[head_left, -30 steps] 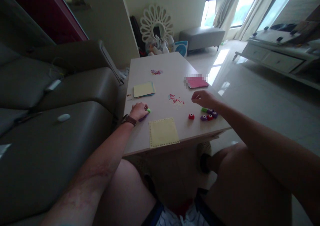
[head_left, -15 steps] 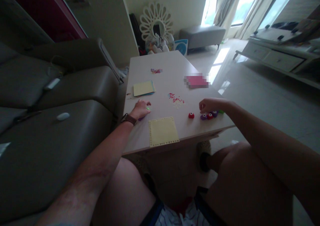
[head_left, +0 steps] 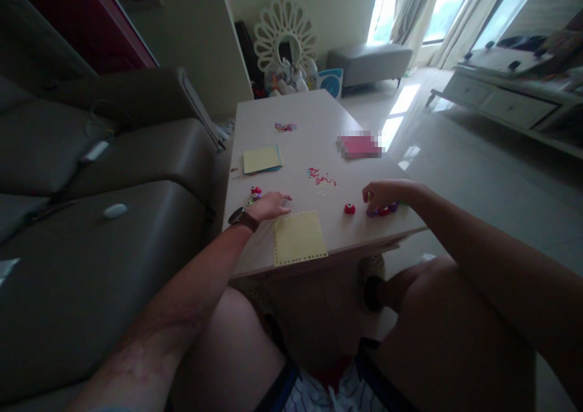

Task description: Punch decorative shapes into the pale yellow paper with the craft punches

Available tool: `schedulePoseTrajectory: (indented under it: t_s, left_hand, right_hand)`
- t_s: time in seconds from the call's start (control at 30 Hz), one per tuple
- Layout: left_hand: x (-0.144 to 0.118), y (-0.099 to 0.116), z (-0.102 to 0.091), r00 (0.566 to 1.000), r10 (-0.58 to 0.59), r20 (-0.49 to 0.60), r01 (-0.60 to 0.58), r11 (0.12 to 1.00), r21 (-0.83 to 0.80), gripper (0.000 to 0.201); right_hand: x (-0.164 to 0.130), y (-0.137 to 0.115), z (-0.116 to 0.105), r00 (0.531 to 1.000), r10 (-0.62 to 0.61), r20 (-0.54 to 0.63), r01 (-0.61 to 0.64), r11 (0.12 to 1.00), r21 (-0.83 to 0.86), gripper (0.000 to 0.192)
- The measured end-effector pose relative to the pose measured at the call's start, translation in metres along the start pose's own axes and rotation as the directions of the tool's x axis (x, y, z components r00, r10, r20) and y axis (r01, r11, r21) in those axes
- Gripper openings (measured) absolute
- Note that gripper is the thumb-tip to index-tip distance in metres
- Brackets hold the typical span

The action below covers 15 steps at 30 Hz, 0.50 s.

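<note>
My left hand (head_left: 273, 205) is just above the upper left corner of a yellow sheet (head_left: 298, 239) with a dotted border, its fingers stretched and apart with nothing seen in them. Beside it, to the left, small round red, purple and green pieces with eye-like spots (head_left: 255, 191) sit partly hidden behind the hand. My right hand (head_left: 382, 194) is closed, fingertips down at a row of similar purple and red pieces (head_left: 385, 211); what its fingers hold, if anything, cannot be made out. A single red eyed piece (head_left: 349, 208) stands left of that hand.
On the white table (head_left: 310, 111) lie a scatter of tiny red and pale bits (head_left: 321, 178), another small colourful pile (head_left: 285, 127), a stack of yellow and blue sheets (head_left: 263, 159) and a pink blurred item (head_left: 359, 146). A grey sofa (head_left: 127, 236) borders the left.
My left hand has moved right, away from the small pieces at the table's left, which now show. My right hand stays at the row, its fingers slightly lower over the pieces.
</note>
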<state>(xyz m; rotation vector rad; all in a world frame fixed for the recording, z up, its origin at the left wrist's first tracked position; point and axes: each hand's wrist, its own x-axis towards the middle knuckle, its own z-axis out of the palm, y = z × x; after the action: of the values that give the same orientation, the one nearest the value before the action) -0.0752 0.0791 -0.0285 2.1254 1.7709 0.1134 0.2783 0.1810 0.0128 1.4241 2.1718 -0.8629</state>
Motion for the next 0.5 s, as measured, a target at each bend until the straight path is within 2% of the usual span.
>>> schedulePoseTrajectory:
  t_s: [0.13,0.3,0.5]
  left_hand:
    - [-0.001,0.001,0.003,0.997,0.031,0.069,-0.033,0.999,0.03,0.036]
    - [-0.003,0.001,0.006,0.995,0.076,0.058,-0.077,0.997,0.013,0.033]
    - [-0.002,-0.002,0.008,0.992,0.108,0.06,-0.11,0.993,0.043,0.033]
  right_hand:
    - [-0.002,-0.006,0.001,1.0,-0.007,0.014,0.007,1.0,-0.014,0.032]
    - [-0.008,-0.02,0.002,0.999,0.015,0.038,-0.016,0.999,0.036,0.036]
    - [-0.015,-0.034,0.0,0.996,-0.066,0.052,0.066,0.998,-0.004,0.031]
